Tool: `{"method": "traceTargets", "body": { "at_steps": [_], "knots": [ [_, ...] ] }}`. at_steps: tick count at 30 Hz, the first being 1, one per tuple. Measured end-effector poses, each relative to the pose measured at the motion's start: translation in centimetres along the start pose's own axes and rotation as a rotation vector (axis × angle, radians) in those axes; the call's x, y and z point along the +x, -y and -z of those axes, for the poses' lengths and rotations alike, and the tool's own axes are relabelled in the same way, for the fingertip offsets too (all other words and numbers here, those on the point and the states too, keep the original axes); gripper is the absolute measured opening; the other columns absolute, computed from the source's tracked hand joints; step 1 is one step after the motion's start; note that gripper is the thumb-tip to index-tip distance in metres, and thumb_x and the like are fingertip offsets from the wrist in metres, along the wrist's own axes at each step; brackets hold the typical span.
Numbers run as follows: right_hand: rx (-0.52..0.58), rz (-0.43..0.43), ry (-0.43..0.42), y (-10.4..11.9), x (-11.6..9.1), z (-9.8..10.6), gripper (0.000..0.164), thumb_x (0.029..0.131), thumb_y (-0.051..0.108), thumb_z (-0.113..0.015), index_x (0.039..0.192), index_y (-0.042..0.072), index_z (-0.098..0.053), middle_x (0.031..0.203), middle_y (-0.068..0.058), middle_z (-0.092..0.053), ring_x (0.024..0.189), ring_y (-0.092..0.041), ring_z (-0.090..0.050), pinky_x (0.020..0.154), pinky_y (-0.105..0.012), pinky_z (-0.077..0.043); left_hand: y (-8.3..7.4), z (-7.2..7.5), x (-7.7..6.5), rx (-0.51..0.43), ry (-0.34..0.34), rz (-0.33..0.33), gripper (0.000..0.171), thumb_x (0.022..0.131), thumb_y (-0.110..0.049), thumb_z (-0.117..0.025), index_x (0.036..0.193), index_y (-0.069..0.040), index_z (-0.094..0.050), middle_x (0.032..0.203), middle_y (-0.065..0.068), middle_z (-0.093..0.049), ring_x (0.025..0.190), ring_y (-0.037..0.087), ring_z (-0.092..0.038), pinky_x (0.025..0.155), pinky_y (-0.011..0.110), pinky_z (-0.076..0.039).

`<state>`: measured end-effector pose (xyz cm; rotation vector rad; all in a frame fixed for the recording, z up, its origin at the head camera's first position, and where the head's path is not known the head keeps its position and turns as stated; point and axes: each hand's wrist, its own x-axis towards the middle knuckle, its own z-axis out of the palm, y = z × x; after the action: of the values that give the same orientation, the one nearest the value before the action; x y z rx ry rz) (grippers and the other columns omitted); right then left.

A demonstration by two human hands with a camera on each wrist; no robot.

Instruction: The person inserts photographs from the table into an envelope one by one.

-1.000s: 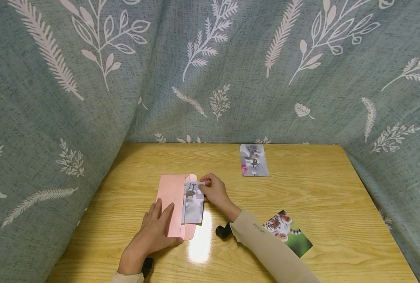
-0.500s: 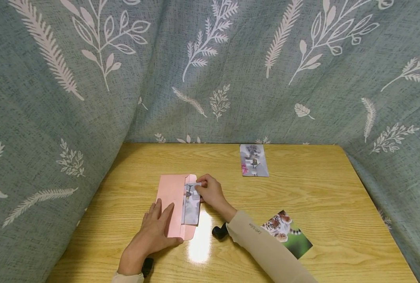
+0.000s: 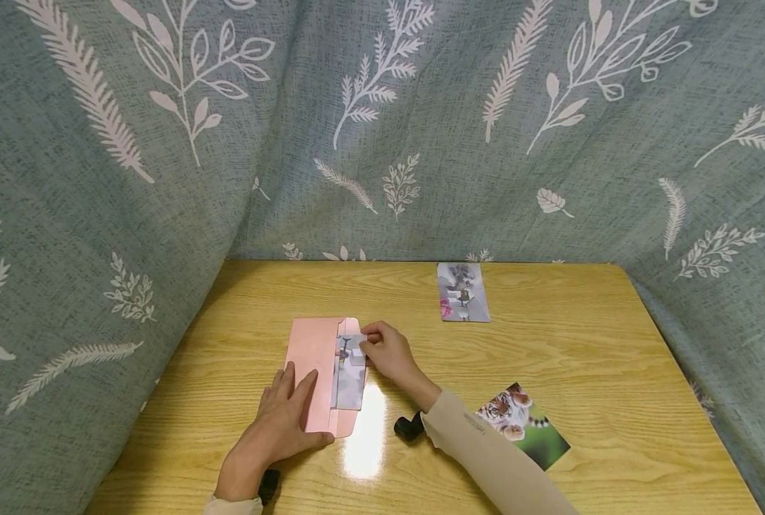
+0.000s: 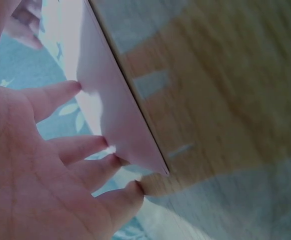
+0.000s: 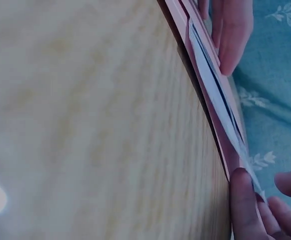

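Rectangular grey printed paper card (image 3: 350,383) slightly left of a second ago, partly inside pink paper envelope (image 3: 311,342); right hand (image 3: 391,352) pinches its outer edge. Left hand (image 3: 283,413) rests on envelope, fingers spread.

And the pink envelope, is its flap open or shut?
Open: the flap extends outward from the pink envelope, and the bird picture card lies partly over it.

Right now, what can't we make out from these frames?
- Head: half-inserted grey photo's inner end, hidden by pink envelope.
- Right wrist: that photo's image, seen nearly edge-on.
- Head: tiger cub photo's left part, covered by right sleeve.
- Head: sleeve lettering, too small.
- Head: left sleeve, cut by bottom edge.
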<state>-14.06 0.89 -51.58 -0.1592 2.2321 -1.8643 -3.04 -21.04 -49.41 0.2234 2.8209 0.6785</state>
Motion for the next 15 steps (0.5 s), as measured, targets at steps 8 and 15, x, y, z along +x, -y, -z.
{"method": "traceTargets", "body": {
  "at_steps": [8,15],
  "knots": [
    [0.118,-0.012,0.048,-0.6,-2.2,0.7,0.035,0.095,-0.002,-0.063,0.129,-0.006,-0.054,0.110,-0.017,-0.061,0.085,-0.021,-0.067,0.071,-0.032,-0.060,-0.1,0.1,0.0,-0.010,0.010,0.004,0.113,0.067,-0.055,-0.088,0.155,-0.007,-0.037,0.159,0.036,-0.009,0.145,0.054,-0.009,0.113,0.069,-0.011],
    [0.123,0.007,0.077,-1.0,-3.7,0.9,0.033,0.095,-0.003,-0.063,0.126,-0.009,-0.055,0.106,-0.016,-0.063,0.085,-0.023,-0.068,0.072,-0.033,-0.060,-0.1,0.1,0.0,-0.011,0.010,0.006,0.113,0.067,-0.056,-0.088,0.155,-0.006,-0.037,0.159,0.036,-0.009,0.145,0.055,-0.009,0.113,0.069,-0.010]
  ]
}}
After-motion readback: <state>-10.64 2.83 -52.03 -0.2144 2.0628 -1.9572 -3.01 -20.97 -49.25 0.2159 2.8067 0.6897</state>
